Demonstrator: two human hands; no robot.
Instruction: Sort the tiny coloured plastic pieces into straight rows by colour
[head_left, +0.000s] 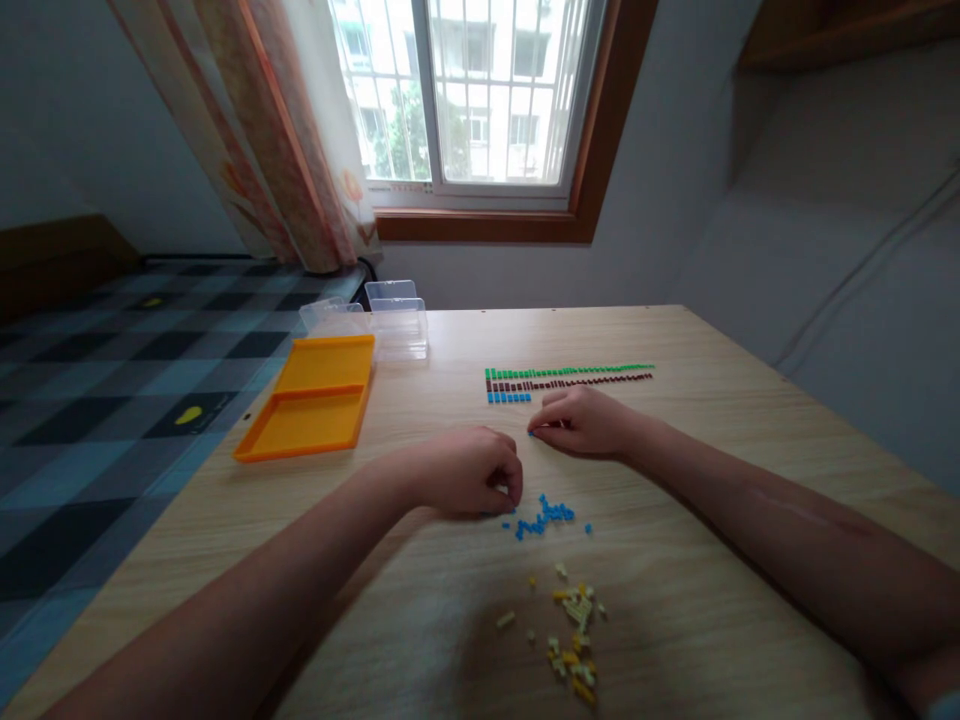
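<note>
My right hand (pixel 574 420) pinches a small blue brick (pixel 531 433) between thumb and fingertips, just below the end of a short row of blue bricks (pixel 508 398). Above that row run a longer dark brown row (pixel 555 384) and a green row (pixel 555 372). My left hand (pixel 480 470) is curled with its fingertips down at the table, beside a loose pile of blue bricks (pixel 551 515). A bit of blue shows under its fingertips, but whether it grips a piece is hidden. Nearer to me lies a scattered pile of yellow and cream bricks (pixel 577 610).
An orange two-part tray (pixel 319 420) lies on the left of the wooden table (pixel 420 620). Behind it stand clear plastic boxes (pixel 399 330). A bed with a checked cover (pixel 97 420) adjoins the table's left side. A window (pixel 480 100) and a curtain are at the back.
</note>
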